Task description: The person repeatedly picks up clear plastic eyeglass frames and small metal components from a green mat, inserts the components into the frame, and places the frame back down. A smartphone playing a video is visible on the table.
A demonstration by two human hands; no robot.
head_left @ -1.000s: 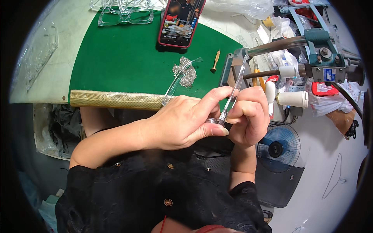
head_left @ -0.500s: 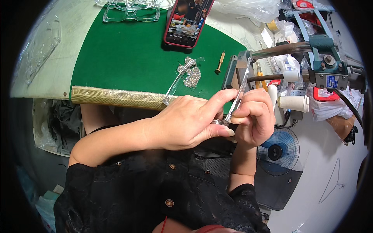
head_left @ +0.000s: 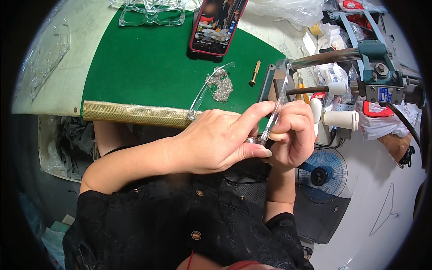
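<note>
I see the left hand (head_left: 216,141) and right hand (head_left: 292,135) both pinching one clear plastic temple arm (head_left: 275,105) above the green mat (head_left: 148,58).

Red-cased smartphone with lit multicoloured screen (head_left: 217,22) propped at green mat's far edge; small blue rectangular label plate (head_left: 385,94) on the teal machine at right.

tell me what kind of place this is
Most likely a small workshop bench for assembling eyeglasses. Both hands, left hand and right hand, hold a clear temple arm; clear spectacle fronts lie on the green mat, beside a pile of tiny metal parts and a bench press machine.
</note>
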